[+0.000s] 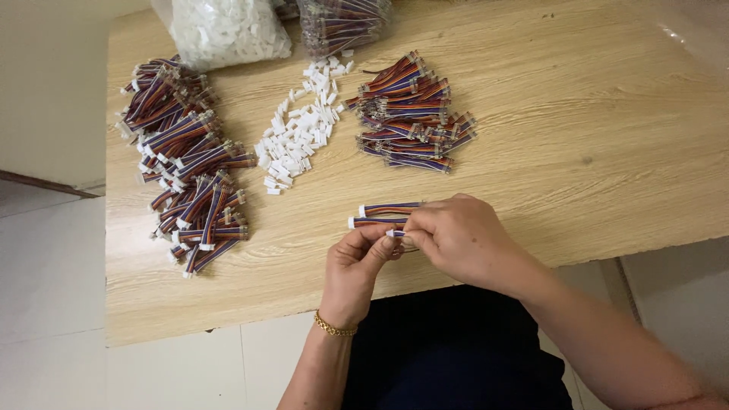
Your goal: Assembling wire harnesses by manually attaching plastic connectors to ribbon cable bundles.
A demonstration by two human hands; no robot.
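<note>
My right hand (456,235) grips a short multicoloured ribbon cable, most of it hidden under the fingers. My left hand (361,262) pinches a small white connector (394,234) at that cable's end, thumb and forefinger closed on it. Two more short cables (383,214) with white plugs stick out to the left from under my right hand, resting at the front of the wooden table (592,144). A gold bracelet circles my left wrist.
A pile of cables with white plugs (186,163) lies at the left. Loose white connectors (300,129) sit in the middle, and a heap of cables (410,114) right of them. Two clear bags, of connectors (224,30) and of cables (342,23), stand at the back.
</note>
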